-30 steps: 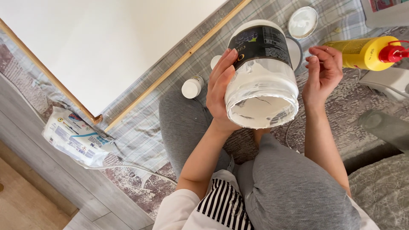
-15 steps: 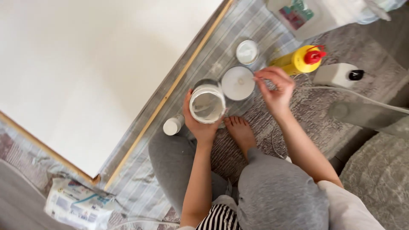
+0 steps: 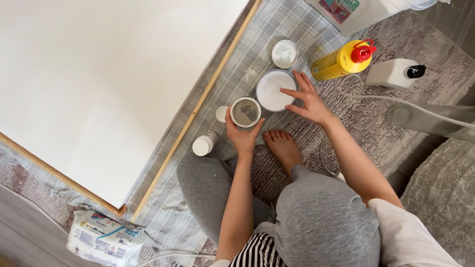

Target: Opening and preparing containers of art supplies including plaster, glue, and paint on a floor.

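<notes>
— Floor-level work: a plaid cloth (image 3: 237,74) is spread over the carpet, with a big white canvas (image 3: 99,74) lying along its left edge. Where is the jar?

— Your left hand (image 3: 242,136) has the open jar (image 3: 245,111) standing on the cloth, just in front of your bare foot (image 3: 282,146). The grip is wrapped round the near side, thumb one way and fingers the other, pressed onto the wall.

— And your other hand?

— Your right hand (image 3: 307,101) is spread flat, fingertips reaching over the rim of the white lid (image 3: 274,90) beside the jar (it pinches nothing). A smaller white lid (image 3: 285,53) lies further off, a yellow bottle (image 3: 341,60) with a red cap to its right.

— How will the jar handle?

— Stiff plastic by the look of it, likely not fragile. White paste coats the inside, so I judge it has some weight low down and may be slick where smeared. Take it round the middle of the wall, clear of the rim; one hand spans it.
</notes>
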